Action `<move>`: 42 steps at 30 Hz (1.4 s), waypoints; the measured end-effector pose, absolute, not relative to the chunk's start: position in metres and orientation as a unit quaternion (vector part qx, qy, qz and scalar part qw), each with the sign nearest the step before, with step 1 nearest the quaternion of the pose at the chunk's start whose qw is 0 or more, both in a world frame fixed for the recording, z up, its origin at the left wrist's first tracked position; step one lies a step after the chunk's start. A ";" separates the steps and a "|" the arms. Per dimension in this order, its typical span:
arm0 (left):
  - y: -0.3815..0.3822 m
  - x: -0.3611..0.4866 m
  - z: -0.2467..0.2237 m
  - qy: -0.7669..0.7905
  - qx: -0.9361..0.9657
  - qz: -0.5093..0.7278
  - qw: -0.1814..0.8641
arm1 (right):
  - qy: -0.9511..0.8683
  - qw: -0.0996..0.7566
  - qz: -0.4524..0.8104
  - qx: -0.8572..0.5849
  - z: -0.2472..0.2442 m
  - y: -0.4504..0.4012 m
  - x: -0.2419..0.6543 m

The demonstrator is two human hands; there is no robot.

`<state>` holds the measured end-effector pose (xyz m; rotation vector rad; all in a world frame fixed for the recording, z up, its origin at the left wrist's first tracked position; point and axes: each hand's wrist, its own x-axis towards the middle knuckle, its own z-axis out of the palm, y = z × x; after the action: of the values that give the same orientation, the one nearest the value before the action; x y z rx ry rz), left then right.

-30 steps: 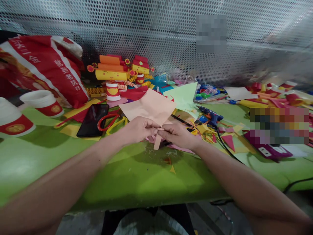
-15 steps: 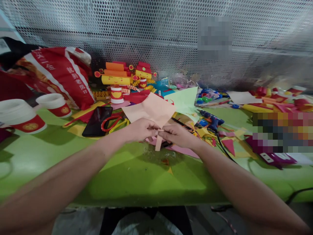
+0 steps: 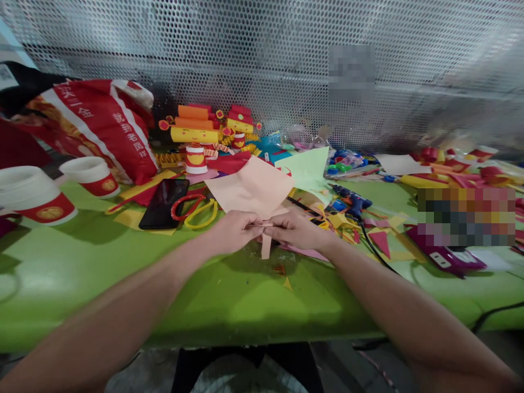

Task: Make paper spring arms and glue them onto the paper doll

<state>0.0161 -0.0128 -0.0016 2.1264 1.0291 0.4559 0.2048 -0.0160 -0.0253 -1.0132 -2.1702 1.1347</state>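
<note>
Between my two hands is a narrow pale-peach paper strip (image 3: 266, 246), one end hanging down toward the table. My left hand (image 3: 240, 229) pinches it from the left with closed fingertips. From the right, my right hand (image 3: 295, 228) grips the same strip, its thumb pressed against it. The fingertips of both hands nearly meet, and the part of the strip between them is mostly hidden. Just behind the hands lies a larger peach paper sheet (image 3: 254, 185). Scissors with red and yellow handles (image 3: 200, 213) rest left of it, beside a black phone (image 3: 164, 203).
A blue glue gun (image 3: 355, 202) with a black cord lies to the right among paper scraps (image 3: 344, 222). White-and-red paper cups (image 3: 36, 194) stand at left before a red bag (image 3: 102, 123). Paper figures (image 3: 194, 134) stand at the back, near a light-green sheet (image 3: 307, 169).
Both hands have come slightly lower and nearer to me with the strip between them. More of the scissors' yellow handle shows now.
</note>
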 end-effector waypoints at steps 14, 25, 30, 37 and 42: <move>-0.009 0.016 -0.004 0.368 0.764 0.161 0.506 | -0.753 0.245 0.467 -0.392 -0.023 -0.020 0.201; -0.007 0.016 -0.004 0.373 0.733 0.174 0.541 | -0.753 0.250 0.483 -0.372 -0.020 -0.020 0.202; -0.006 0.014 -0.004 0.362 0.715 0.173 0.572 | -0.722 0.241 0.537 -0.365 -0.023 -0.020 0.203; -0.008 0.015 -0.003 0.382 0.691 0.182 0.586 | -0.727 0.238 0.526 -0.372 -0.022 -0.020 0.203; -0.009 0.015 -0.001 0.380 0.700 0.184 0.577 | -0.729 0.244 0.505 -0.392 -0.023 -0.022 0.202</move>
<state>0.0154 -0.0087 -0.0010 1.6375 0.8891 0.4303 0.2020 -0.0222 -0.0233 -1.0697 -1.9907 1.3804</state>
